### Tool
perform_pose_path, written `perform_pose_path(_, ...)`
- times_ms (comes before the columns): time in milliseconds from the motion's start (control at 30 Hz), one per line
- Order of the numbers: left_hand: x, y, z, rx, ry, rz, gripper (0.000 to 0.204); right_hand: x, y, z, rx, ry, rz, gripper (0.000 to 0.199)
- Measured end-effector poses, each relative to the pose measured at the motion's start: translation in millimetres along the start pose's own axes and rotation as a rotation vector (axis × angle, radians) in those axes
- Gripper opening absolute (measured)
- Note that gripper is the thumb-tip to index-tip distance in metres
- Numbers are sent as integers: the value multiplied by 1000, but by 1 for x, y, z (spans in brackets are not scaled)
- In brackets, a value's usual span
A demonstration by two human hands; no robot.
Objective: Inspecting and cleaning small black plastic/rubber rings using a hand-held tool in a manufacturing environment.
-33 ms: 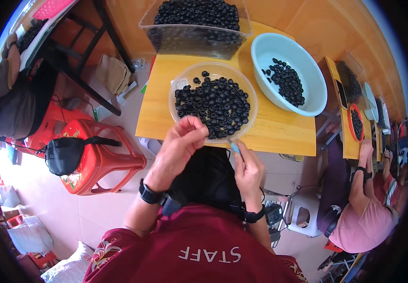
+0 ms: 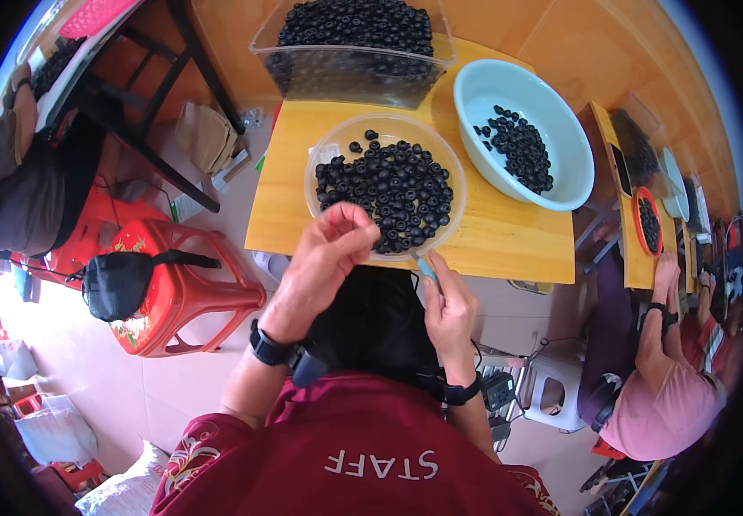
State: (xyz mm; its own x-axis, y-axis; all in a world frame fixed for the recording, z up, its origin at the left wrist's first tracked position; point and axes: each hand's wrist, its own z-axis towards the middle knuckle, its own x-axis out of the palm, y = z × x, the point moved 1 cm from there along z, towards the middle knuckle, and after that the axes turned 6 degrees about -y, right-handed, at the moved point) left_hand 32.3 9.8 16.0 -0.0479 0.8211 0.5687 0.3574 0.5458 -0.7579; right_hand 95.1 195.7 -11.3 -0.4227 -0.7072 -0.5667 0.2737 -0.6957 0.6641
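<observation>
A clear round bowl (image 2: 315,163) of small dark round fruits (image 2: 393,189) stands on a yellow wooden table (image 2: 509,245). My left hand (image 2: 324,262) hovers at the bowl's near rim with its fingers pinched together; whatever is between them is hidden. My right hand (image 2: 449,314) is just below the table's front edge and grips a small light-blue tool (image 2: 425,268) that points up at the bowl. A light-blue basin (image 2: 560,189) to the right holds fewer dark fruits. Behind stands a clear rectangular tub (image 2: 345,82) full of them.
A red plastic stool (image 2: 191,301) with a black pouch (image 2: 118,279) stands at my left. One person sits at the far left (image 2: 10,189). Another person in pink (image 2: 672,404) works at a neighbouring table (image 2: 638,258). A white stool (image 2: 552,391) is by my right knee.
</observation>
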Motion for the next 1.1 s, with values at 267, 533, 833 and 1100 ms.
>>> perform_pose_path(267, 72, -31, 60, 63, 206, 220, 16, 15, -9, 11, -19, 2, -23, 26)
perform_pose_path(533, 143, -46, 104, 125, 532, 339, 46, 17, -9, 12, 13, -6, -30, 22)
perform_pose_path(833, 19, -31, 105, 408, 153, 1262, 25, 26, -14, 11, -61, -117, 66, 19)
perform_pose_path(1100, 10, 0, 112, 836, 155, 1422, 21, 24, -12, 10, 32, -37, 51, 19)
